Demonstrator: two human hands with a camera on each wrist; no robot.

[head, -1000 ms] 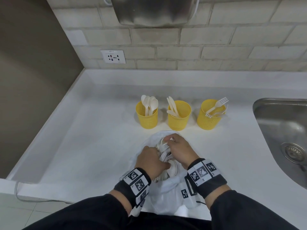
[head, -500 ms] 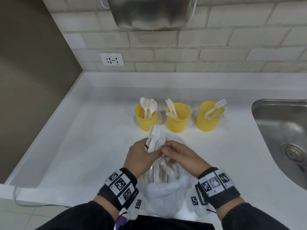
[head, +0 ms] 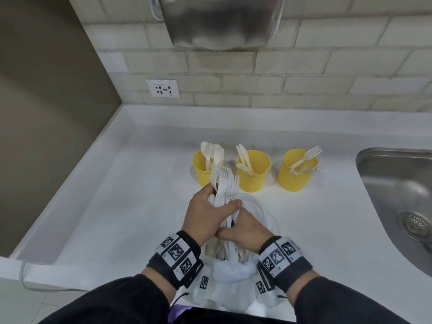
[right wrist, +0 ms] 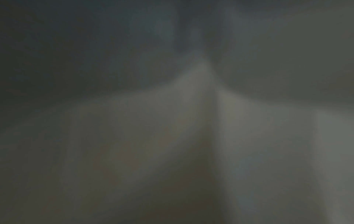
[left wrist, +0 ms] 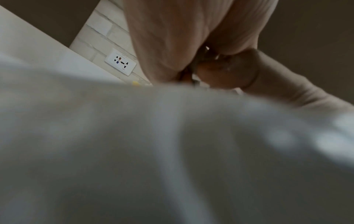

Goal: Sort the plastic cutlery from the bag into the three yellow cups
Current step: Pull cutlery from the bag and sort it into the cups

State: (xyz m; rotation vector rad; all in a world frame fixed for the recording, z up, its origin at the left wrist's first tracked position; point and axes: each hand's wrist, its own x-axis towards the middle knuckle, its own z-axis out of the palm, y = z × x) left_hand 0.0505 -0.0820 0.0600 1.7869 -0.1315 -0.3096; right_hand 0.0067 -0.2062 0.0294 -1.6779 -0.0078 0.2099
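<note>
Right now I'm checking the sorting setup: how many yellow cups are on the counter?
3, in a row beyond the hands: the left cup holding spoons, partly hidden by raised forks; the middle cup holding knives; the right cup holding forks, nearest the sink.
</note>
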